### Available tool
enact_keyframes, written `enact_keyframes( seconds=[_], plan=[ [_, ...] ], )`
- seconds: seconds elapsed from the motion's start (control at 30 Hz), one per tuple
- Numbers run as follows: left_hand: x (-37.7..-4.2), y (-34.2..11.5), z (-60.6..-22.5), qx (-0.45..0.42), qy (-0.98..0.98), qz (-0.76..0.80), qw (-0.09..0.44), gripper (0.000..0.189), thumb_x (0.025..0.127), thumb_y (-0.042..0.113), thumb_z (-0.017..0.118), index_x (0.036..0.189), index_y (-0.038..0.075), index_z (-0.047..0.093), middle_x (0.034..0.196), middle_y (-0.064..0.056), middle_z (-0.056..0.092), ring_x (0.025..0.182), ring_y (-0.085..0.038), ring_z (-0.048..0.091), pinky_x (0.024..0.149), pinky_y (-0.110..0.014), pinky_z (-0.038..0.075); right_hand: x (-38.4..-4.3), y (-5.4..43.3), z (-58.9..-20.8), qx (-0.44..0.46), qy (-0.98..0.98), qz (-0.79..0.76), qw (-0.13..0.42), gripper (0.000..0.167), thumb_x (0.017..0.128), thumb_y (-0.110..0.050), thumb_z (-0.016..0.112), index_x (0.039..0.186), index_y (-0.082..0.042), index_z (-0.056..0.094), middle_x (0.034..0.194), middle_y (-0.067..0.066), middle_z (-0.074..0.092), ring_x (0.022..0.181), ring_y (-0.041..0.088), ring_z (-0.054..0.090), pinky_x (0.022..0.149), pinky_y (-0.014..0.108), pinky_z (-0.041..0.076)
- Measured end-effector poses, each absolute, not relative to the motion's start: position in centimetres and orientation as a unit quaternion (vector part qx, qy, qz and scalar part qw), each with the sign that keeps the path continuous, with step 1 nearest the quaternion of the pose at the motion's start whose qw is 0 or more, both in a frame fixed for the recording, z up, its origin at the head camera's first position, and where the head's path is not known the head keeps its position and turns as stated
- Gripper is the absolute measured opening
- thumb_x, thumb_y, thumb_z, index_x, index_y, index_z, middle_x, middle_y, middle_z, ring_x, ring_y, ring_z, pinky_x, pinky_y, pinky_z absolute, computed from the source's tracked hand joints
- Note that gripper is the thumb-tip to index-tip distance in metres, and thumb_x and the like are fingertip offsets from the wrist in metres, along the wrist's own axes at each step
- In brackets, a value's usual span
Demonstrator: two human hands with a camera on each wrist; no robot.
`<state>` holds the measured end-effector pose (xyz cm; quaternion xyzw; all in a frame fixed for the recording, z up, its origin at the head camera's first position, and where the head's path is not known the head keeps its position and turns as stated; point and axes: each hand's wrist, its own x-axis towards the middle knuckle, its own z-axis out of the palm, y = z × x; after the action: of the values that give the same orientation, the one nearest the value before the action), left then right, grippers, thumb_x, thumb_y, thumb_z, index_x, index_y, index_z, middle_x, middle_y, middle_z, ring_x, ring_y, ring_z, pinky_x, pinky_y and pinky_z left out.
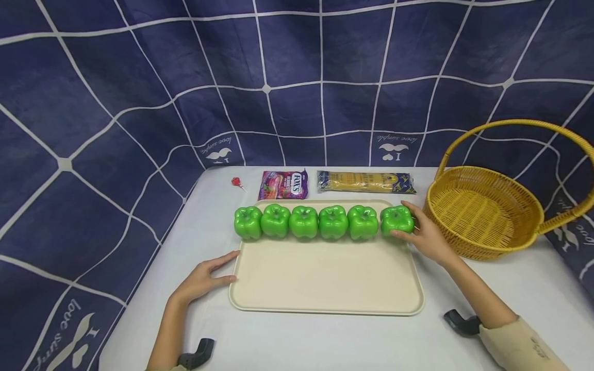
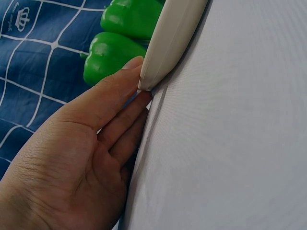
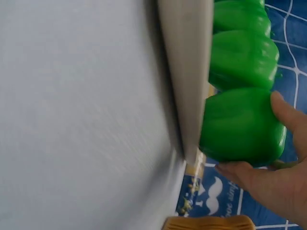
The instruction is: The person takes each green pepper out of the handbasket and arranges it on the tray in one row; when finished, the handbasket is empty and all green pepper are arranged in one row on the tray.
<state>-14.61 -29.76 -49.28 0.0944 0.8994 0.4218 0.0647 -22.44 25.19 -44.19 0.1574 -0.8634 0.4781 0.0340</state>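
Observation:
My right hand (image 1: 430, 239) holds a green bell pepper (image 1: 396, 220) at the upper right corner of a cream tray (image 1: 325, 278). In the right wrist view, thumb and fingers grip that pepper (image 3: 242, 127) from its outer side. Several more green bell peppers (image 1: 303, 222) stand side by side in a row along the tray's far edge, with a small gap before the held one. The leftmost pepper (image 1: 248, 223) overlaps the tray's left corner. My left hand (image 1: 199, 282) touches the tray's left rim, thumb and fingers spread; the left wrist view shows the hand (image 2: 81, 148) against the rim.
Behind the tray lie a red lollipop (image 1: 236, 182), a purple Fox's candy bag (image 1: 284, 185) and a pasta packet (image 1: 366, 182). A yellow wicker basket (image 1: 487, 247) with a tall handle stands at the right. A blue checked cloth (image 1: 297, 62) hangs behind the white table (image 1: 278, 340).

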Motion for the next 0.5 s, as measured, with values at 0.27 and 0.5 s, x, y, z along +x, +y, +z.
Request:
enact_keyframes(
  seconds=[0.27, 0.5],
  plan=[
    [-14.61, -29.76, -49.34, 0.092, 0.898, 0.426, 0.067, 0.065, 0.074, 0.044, 0.073, 0.133, 0.028, 0.051, 0.137, -0.001, 0.047, 0.13, -0.03, 0.036, 0.104, -0.055, 0.027, -22.43, 24.81, -44.38, 0.13, -0.863, 0.488, -0.013, 0.091, 0.083, -0.025, 0.07, 0.147, -0.003, 0.009, 0.142, 0.034, 0.021, 0.124, 0.053, 0.03, 0.098, 0.055, 0.035],
    [-14.57, -29.73, -49.08, 0.089, 0.896, 0.43, 0.068, 0.063, 0.075, 0.043, 0.073, 0.132, 0.028, 0.052, 0.136, -0.001, 0.047, 0.13, -0.03, 0.036, 0.104, -0.056, 0.026, -22.38, 24.7, -44.1, 0.126, -0.868, 0.478, -0.031, 0.095, 0.082, -0.028, 0.07, 0.149, -0.008, 0.005, 0.146, 0.032, 0.014, 0.127, 0.052, 0.025, 0.101, 0.058, 0.03]
  ],
)
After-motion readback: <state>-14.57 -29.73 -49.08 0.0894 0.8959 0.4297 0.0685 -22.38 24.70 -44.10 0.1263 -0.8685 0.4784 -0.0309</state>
